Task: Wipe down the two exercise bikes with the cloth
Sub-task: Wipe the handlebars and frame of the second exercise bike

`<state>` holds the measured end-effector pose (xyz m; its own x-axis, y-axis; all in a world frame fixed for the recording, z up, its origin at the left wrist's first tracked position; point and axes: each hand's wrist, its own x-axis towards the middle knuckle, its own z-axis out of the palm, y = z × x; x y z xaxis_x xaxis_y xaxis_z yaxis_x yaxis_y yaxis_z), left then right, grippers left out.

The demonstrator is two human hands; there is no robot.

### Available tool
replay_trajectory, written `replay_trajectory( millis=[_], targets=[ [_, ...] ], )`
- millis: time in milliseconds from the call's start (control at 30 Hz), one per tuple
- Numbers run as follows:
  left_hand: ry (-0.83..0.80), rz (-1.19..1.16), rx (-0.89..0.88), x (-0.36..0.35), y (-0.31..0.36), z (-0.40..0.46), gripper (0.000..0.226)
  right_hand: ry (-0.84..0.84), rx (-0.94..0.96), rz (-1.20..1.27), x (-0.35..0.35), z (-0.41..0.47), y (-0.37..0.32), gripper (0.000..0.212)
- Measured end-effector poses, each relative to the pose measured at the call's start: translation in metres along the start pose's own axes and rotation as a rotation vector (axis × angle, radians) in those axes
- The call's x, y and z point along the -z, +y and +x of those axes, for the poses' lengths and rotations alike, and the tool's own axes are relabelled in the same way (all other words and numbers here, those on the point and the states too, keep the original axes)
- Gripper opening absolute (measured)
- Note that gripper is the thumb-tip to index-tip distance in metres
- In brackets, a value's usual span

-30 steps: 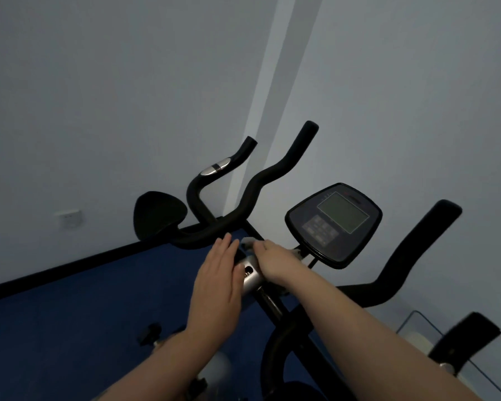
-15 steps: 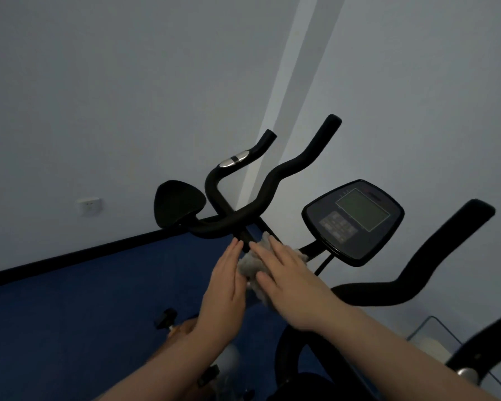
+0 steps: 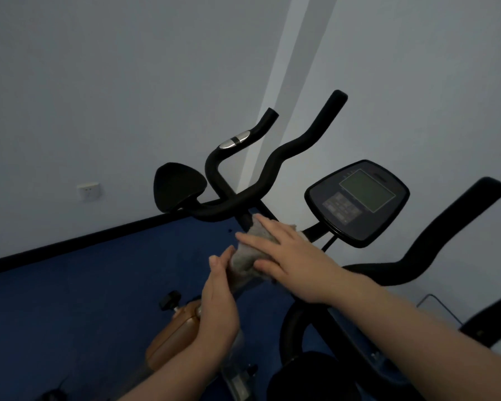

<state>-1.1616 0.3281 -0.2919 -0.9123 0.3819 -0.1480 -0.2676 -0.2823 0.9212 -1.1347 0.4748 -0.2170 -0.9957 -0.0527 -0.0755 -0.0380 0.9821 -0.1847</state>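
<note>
A: From the left, the wall socket (image 3: 89, 191) sat low on the pale wall, and the far bike's saddle (image 3: 179, 190) stood just right of it.

B: The left hand (image 3: 219, 308) had come in close. A second before it lay flat over the post; here its straight fingers pressed the side of the grey cloth (image 3: 248, 256).

A: And the right hand (image 3: 291, 263)?

B: It had slid down and spread flat, fingers straight, pressing the cloth onto the far bike's handlebar post (image 3: 245, 219). Nothing clenched. I'd judge the wipe had moved from the clamp down the stem.

A: So handlebars (image 3: 275, 166) and the near bike's console (image 3: 357, 202) probably remained.

B: Likely. The near bike's handlebar (image 3: 434, 241) ran off right. The floor (image 3: 70, 285) was blue carpet with a black skirting board (image 3: 84, 237); the room was dim.
</note>
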Motion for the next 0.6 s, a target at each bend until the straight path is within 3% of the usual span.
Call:
replay_trajectory(
  millis=[67, 200, 300, 367, 433, 500, 600],
  targets=[
    [0.018, 0.041, 0.035, 0.001, -0.001, -0.007, 0.077, -0.086, -0.071, 0.030, 0.008, 0.006, 0.007, 0.054],
    [0.040, 0.020, 0.078, -0.009, 0.002, -0.024, 0.086, -0.004, -0.244, -0.134, -0.004, 0.038, -0.013, 0.051],
    [0.037, -0.014, 0.047, -0.013, 0.006, -0.040, 0.089, 0.114, -0.020, -0.316, -0.019, 0.020, -0.032, 0.049],
    [0.016, 0.000, 0.053, -0.009, 0.009, -0.047, 0.089, 0.056, 0.186, -0.385, -0.014, 0.005, -0.022, 0.054],
    [0.023, 0.065, 0.065, -0.010, 0.012, -0.059, 0.082, 0.039, 0.172, -0.181, 0.009, -0.014, -0.011, 0.046],
    [0.057, 0.076, 0.055, -0.016, 0.013, -0.075, 0.066, 0.078, 0.024, 0.183, 0.035, -0.034, -0.007, 0.030],
    [-0.004, 0.202, -0.129, -0.031, 0.011, -0.098, 0.058, 0.168, -0.047, 0.389, 0.053, -0.066, -0.015, 0.024]
  ],
)
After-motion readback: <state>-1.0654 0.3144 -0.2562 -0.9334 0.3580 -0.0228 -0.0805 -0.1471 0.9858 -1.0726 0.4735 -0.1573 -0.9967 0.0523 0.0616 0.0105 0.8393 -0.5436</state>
